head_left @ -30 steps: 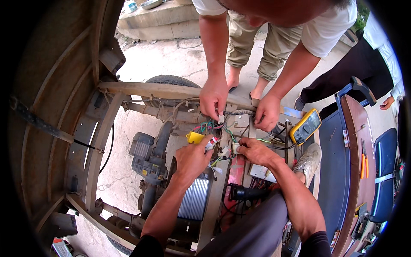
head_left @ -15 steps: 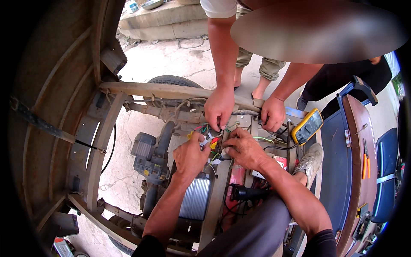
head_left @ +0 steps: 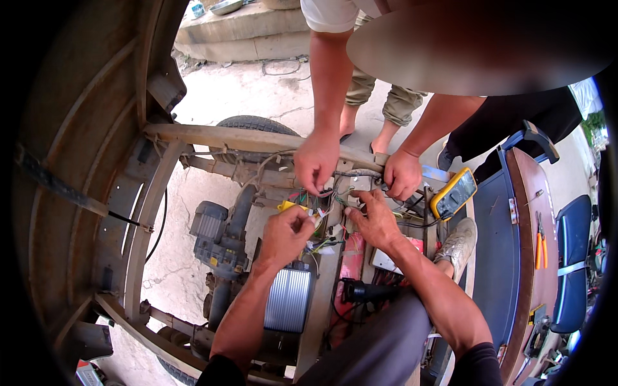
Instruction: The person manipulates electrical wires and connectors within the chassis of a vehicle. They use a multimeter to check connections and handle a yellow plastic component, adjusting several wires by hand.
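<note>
My left hand [head_left: 282,239] is closed in a pinch on a small white wire connector [head_left: 320,213], beside a yellow connector [head_left: 287,206]. Its fingertips partly cover what they grip. To the right, my right hand [head_left: 376,222] has its fingers and thumb apart at the edge of a bundle of thin wires [head_left: 338,197]. Nothing shows held in it. Across from me, a co-worker's one hand [head_left: 317,159] pinches the same wires, and their other hand [head_left: 403,175] rests at dark cables near the frame rail. Loose white plugs [head_left: 326,249] lie below the bundle.
A finned metal box [head_left: 286,301] and a motor [head_left: 222,241] sit within the vehicle frame [head_left: 241,136]. A yellow multimeter [head_left: 454,193] leans at the right, near a shoe [head_left: 459,244]. Orange-handled pliers [head_left: 541,248] lie on a brown panel. A black cylindrical part [head_left: 367,291] is by my leg.
The view has shifted slightly. The red and yellow connectors by my left fingertips show less. My right hand's fingers have spread, and the co-worker's hands remain at the wires and cables.
</note>
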The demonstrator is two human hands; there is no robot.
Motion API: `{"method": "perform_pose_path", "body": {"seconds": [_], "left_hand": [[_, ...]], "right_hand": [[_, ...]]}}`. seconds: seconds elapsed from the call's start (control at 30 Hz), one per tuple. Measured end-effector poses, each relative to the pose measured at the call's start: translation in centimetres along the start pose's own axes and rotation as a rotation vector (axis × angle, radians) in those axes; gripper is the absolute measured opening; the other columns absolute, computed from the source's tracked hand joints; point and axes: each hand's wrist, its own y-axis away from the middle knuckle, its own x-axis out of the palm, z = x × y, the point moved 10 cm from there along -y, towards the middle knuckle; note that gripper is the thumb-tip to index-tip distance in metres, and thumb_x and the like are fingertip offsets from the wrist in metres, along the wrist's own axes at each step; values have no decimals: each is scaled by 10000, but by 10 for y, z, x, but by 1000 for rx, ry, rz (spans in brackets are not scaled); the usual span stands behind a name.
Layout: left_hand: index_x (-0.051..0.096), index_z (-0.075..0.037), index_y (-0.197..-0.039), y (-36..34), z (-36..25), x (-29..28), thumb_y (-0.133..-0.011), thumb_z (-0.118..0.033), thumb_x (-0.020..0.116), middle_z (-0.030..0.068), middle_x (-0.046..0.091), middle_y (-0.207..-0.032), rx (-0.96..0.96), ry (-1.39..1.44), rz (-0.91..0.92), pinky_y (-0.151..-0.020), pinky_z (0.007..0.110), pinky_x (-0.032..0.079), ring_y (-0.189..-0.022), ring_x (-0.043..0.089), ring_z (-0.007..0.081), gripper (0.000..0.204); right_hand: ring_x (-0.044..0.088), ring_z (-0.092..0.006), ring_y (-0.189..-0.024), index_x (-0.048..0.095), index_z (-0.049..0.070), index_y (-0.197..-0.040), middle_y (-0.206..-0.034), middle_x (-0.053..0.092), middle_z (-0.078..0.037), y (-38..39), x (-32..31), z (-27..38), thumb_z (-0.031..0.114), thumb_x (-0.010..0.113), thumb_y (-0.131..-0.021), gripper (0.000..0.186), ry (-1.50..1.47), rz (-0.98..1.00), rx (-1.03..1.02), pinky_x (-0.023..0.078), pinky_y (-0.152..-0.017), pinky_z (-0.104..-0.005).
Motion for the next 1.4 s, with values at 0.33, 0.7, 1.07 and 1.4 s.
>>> {"method": "perform_pose_path", "body": {"seconds": [0.33,0.7,1.07,1.4], "left_hand": [[635,-49,-801,-1,-14,-14,-893,-178,718,84,644,-599,77,-169,-186,-518,367,481,-513,639,230,179],[632,-45,-802,-2,-6,-10,-882,-185,732,89,649,-612,42,-181,-160,-522,379,469,-518,633,244,190],[630,-44,-798,-2,-2,-15,-886,-193,728,90,642,-599,11,-201,-161,-523,386,465,-518,631,250,199],[629,-38,-803,-2,-2,-16,-889,-190,733,95,655,-622,20,-164,-165,-524,384,471,-528,640,245,203]], "right_hand": [[659,-304,-956,580,-2,-1317,-1169,679,-186,-18,-15,-61,140,675,-861,487,-125,-182,110,511,-881,-416],[709,-209,-907,562,-57,-1266,-1052,733,-140,-42,17,-80,32,694,-872,425,-502,-70,174,550,-799,-323],[689,-185,-988,612,-38,-1253,-1108,704,-106,-22,16,-66,23,633,-968,292,-1100,136,302,562,-839,-319],[685,-192,-964,617,6,-1266,-1095,679,-72,-16,10,-62,7,599,-984,283,-1276,161,367,578,-855,-321]]}}
